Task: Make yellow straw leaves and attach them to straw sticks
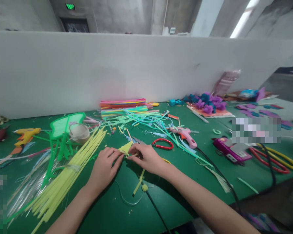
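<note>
My left hand [106,167] and my right hand [147,158] meet over the middle of the green table. Their fingers pinch a small yellow-green piece [125,147] made of what look like pipe cleaners, with a flat, fan-shaped part pointing away from me. Its gripped end is partly hidden by my fingers. Below my right hand lies a short yellow stem [137,187], near a small yellow ball [145,188] and a clear thread. Red-handled scissors [162,144] rest just beyond my right hand. Left of my left hand is a bundle of yellow-green pipe cleaners [65,177].
A green fuzzy shape [67,125] and a yellow glue gun [26,136] are at the left. Coloured stems [123,104] lie along the white partition [88,71]. On the right are a pink glue gun [187,136], its cord, purple flowers [211,103] and a magenta device [230,151].
</note>
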`<state>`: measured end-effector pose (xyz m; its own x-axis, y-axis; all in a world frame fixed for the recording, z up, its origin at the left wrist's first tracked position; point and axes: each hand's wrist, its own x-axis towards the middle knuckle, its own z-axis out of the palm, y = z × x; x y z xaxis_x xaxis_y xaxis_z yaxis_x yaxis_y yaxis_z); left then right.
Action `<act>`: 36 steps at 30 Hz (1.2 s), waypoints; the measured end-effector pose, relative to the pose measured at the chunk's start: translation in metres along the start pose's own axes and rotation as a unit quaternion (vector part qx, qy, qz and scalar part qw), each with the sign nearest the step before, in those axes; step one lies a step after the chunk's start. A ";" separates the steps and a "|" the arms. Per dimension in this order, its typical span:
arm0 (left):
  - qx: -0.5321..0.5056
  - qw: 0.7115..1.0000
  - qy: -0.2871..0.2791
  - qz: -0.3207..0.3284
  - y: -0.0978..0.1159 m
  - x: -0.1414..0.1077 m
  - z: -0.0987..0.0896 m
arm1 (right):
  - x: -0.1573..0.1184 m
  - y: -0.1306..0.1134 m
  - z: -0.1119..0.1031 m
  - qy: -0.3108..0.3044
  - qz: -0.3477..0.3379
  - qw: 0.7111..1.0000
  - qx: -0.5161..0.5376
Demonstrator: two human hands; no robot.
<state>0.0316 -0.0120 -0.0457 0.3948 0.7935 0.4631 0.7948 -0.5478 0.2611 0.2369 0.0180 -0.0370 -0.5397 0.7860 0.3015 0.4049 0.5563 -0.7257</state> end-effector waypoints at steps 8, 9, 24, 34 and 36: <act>-0.002 0.999 -0.012 0.036 0.007 0.000 0.003 | 0.004 0.004 0.012 0.024 0.052 0.989 0.134; -0.006 0.999 -0.013 0.034 0.006 0.000 0.004 | 0.005 0.004 0.011 0.019 0.051 0.990 0.132; -0.110 0.988 -0.013 -0.105 0.009 0.004 0.006 | 0.004 0.008 0.004 0.022 0.032 0.998 0.058; -0.152 0.976 -0.012 -0.153 0.011 0.005 0.007 | 0.002 0.002 0.016 0.047 -0.033 0.997 -0.049; -0.145 0.979 -0.011 -0.144 0.011 0.005 0.008 | 0.002 0.001 0.017 0.053 0.010 0.998 0.025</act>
<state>0.0461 -0.0125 -0.0473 0.1861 0.9301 0.3167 0.7122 -0.3498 0.6087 0.2238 0.0156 -0.0477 -0.4506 0.8220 0.3482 0.3764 0.5286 -0.7609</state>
